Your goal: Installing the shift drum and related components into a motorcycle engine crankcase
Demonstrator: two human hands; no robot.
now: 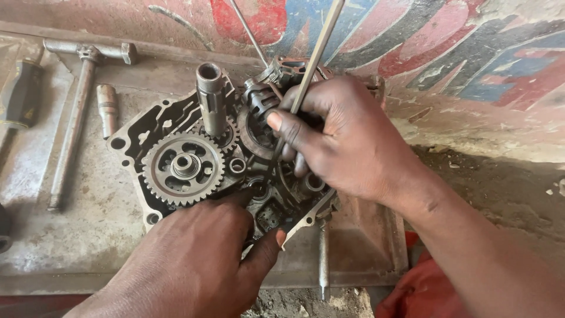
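Your engine crankcase half (pixel 176 147) lies flat on the metal tray, open side up, greasy and dark. A large toothed gear (pixel 183 168) sits at its left, and a splined shaft (pixel 210 97) stands upright just beyond. A thin metal rod (pixel 315 56) slants into the right-hand cavity.

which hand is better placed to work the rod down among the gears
Right: the right hand already has a grip on the thin metal rod over the gear cluster, while the left hand rests on the engine case edge.

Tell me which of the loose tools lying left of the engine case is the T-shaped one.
The long T-handle wrench, its crossbar toward the wall. The short socket beside it is a plain cylinder, and the dark-handled tool lies at the far left edge.
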